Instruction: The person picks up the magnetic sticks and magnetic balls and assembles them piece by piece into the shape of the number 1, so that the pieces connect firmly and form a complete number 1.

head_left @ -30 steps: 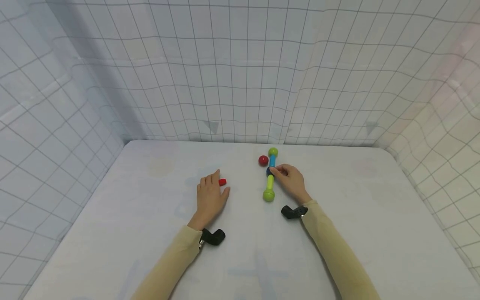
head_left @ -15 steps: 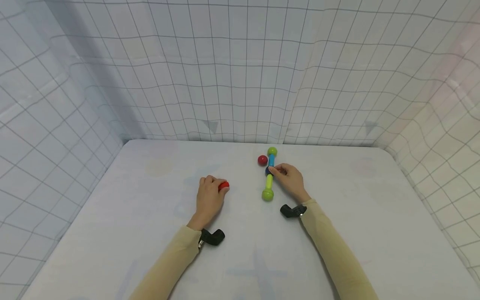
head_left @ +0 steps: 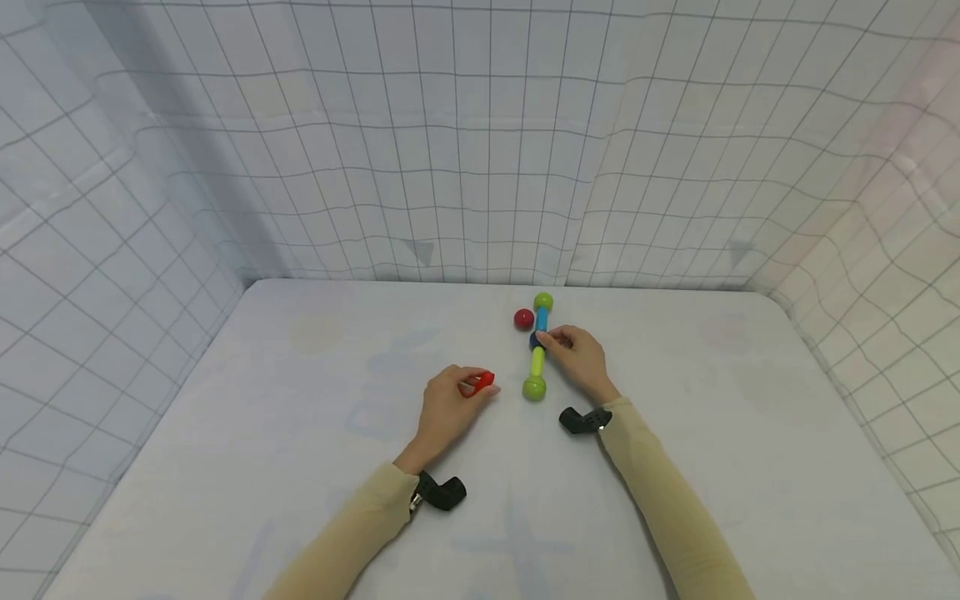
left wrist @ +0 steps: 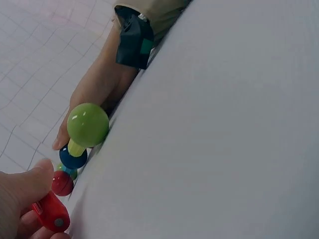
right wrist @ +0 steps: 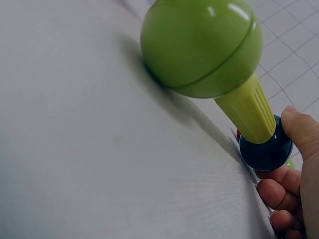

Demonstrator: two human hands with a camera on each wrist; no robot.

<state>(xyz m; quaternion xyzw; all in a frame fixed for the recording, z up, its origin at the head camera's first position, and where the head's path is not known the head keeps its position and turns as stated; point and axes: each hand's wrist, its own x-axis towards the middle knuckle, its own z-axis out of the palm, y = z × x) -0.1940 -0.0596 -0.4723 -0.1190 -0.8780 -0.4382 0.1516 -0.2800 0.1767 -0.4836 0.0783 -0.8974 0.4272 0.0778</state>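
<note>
1. Frame centre: the left hand (head_left: 444, 410) pinches a red rod (head_left: 486, 381).
2. Right of centre: the right hand (head_left: 585, 362) pinches the dark blue ball (right wrist: 264, 154) midway along a ball-and-rod chain (head_left: 537, 361).
3. A loose right-hand pinch could let the chain roll against the red ball (head_left: 523, 319) beside it.

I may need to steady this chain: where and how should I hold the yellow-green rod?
Probably pinch the yellow-green rod mid-length, coming from the person's left. It is slimmer than the near green ball and blue ball at its ends, and its ribs should help grip. The right hand pinches the blue ball from the right, so the left looks freer.
</note>
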